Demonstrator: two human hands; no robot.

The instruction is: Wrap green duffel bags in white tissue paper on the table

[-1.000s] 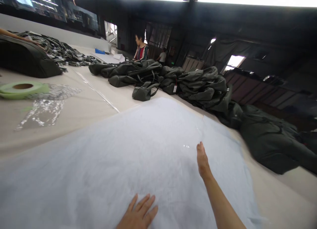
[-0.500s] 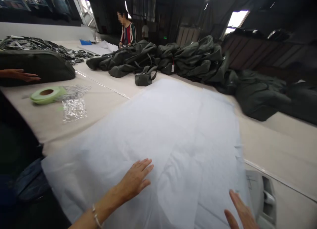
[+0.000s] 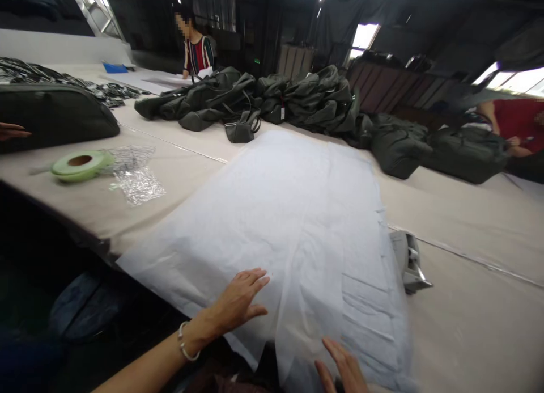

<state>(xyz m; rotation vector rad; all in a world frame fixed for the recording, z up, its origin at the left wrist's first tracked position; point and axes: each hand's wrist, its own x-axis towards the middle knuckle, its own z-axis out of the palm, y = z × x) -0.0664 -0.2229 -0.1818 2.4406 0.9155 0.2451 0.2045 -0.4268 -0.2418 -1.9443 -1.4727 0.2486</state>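
Thin white sheets (image 3: 272,206) lie in a wide layer over the beige table, their near edge hanging at the front. My left hand (image 3: 240,302), with a bracelet at the wrist, is over the near part of the sheets, its fingers extended and thumb apart, holding nothing. Lower right, partly cut off by the frame's bottom, my right hand (image 3: 342,367) is at the near edge of the sheets with thumb and fingers apart. A grey tape dispenser (image 3: 410,260) stands against the right edge of the sheets.
Green tape roll (image 3: 80,163) and clear plastic (image 3: 140,183) lie on the left. Dark bags (image 3: 306,101) are heaped at the back; a large bag (image 3: 55,118) sits left beside another person's hand (image 3: 12,131). People stand behind the table and at far right.
My right hand has moved left, closer to my left hand. The view has turned right, bringing a person in red into sight. The tape dispenser shows more fully.
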